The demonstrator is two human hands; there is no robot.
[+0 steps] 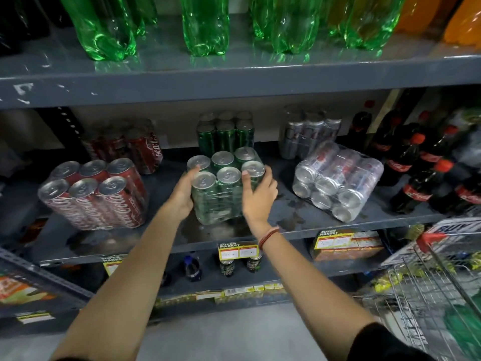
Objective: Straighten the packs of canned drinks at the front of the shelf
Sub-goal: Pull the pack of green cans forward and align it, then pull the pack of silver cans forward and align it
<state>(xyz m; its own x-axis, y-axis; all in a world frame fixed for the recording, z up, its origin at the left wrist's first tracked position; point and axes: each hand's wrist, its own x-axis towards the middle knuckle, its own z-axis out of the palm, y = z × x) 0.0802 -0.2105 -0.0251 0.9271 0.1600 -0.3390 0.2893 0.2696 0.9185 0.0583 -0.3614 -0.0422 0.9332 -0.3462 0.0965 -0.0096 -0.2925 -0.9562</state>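
A shrink-wrapped pack of green cans [223,188] stands upright at the front middle of the grey shelf [325,220]. My left hand [183,194] presses its left side and my right hand [256,196] grips its right side. To the left stands a pack of red cola cans [93,196], upright and slightly turned. To the right a pack of silver cans [338,179] lies on its side, its can tops pointing toward the front left.
Further packs stand at the back: red [130,147], green [226,134], silver [307,134]. Dark cola bottles [421,168] crowd the right end. Green bottles [205,24] fill the shelf above. A wire trolley [429,295] stands at lower right. Price tags [238,250] hang on the shelf edge.
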